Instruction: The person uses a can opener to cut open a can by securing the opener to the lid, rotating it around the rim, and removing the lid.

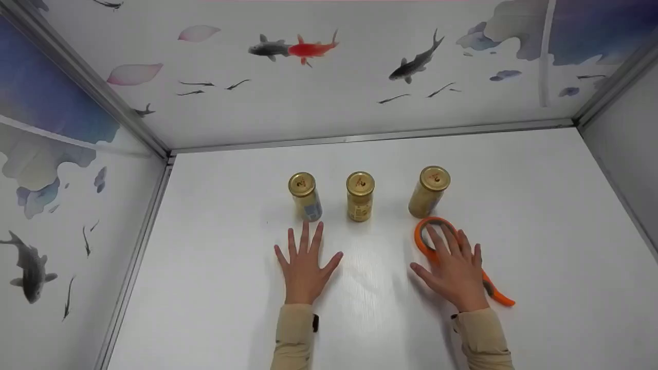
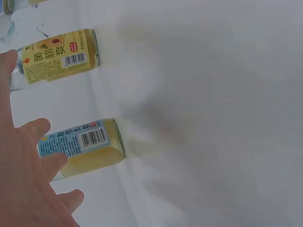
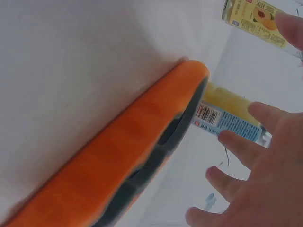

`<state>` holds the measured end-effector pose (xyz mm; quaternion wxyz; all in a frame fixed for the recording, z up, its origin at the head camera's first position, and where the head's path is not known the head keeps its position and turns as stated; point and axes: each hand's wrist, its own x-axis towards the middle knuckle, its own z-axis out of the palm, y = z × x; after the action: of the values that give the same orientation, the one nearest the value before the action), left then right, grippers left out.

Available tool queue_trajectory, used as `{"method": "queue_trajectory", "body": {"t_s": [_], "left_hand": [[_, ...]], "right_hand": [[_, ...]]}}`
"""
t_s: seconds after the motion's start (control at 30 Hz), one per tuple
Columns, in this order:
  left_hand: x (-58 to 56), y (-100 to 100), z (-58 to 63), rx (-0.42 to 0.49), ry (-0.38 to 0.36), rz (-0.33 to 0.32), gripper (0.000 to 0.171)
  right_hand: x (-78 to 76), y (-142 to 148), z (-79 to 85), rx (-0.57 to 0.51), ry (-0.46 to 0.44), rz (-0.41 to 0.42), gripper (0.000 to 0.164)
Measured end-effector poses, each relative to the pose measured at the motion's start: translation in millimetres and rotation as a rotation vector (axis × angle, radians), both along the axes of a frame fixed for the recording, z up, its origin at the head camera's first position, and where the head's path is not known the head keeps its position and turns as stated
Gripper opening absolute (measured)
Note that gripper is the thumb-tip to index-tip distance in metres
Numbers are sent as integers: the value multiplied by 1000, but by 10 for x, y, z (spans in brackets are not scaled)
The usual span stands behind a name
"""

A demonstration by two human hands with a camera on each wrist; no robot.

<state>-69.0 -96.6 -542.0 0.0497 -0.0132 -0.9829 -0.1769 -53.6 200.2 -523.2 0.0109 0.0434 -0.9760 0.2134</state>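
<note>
Grip wide on both sides, nothing held

Left hand [image 1: 307, 272]: fingers straight and fanned, thumb out to the side, back of the hand up. Fingertips end just in front of the left jar [image 1: 306, 198]; can't tell if any of them touches it.

Right hand [image 1: 456, 275]: also fanned wide, thumb pointing in toward the left hand. It is over the orange tool [image 3: 118, 151], fingers across the ring end, none wrapped round it. Can't tell whether hand and tool touch.

Tool position: on the white table [image 1: 216, 267], right of centre. Ring end is near the base of the right jar [image 1: 427, 198], handle slants back toward the person and sticks out past the outer side of the right wrist. Dark grey inner face shows in the right wrist view.

Jars: 3 in a row, upright, well clear of each other, gold lids up with markings on top. Left jar and right jar have blue labels, middle jar [image 1: 360, 200] a yellow label with fruit on it. Middle jar is closer to the left jar than to the right jar.

Surroundings: beige sleeves [image 1: 293, 334] on both arms, back wall [image 1: 354, 103] printed with 1 red fish [image 1: 311, 50] among dark ones
</note>
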Motion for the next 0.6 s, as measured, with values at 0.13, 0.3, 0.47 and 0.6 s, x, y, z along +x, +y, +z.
{"method": "queue_trajectory", "body": {"t_s": [0.13,0.3,0.47,0.6], "left_hand": [[-35,-71,20,76,-52,16,79],[-64,-147,75,243,-145,34,75],[-120,-232,61,350,-185,43,76],[-193,-305,25,395,-199,50,79]], "right_hand": [[46,145,35,-27,-40,8,82],[105,311,58,-6,-113,-31,85],[159,434,32,-18,-209,-79,91],[192,499,-12,-24,-251,-93,95]]}}
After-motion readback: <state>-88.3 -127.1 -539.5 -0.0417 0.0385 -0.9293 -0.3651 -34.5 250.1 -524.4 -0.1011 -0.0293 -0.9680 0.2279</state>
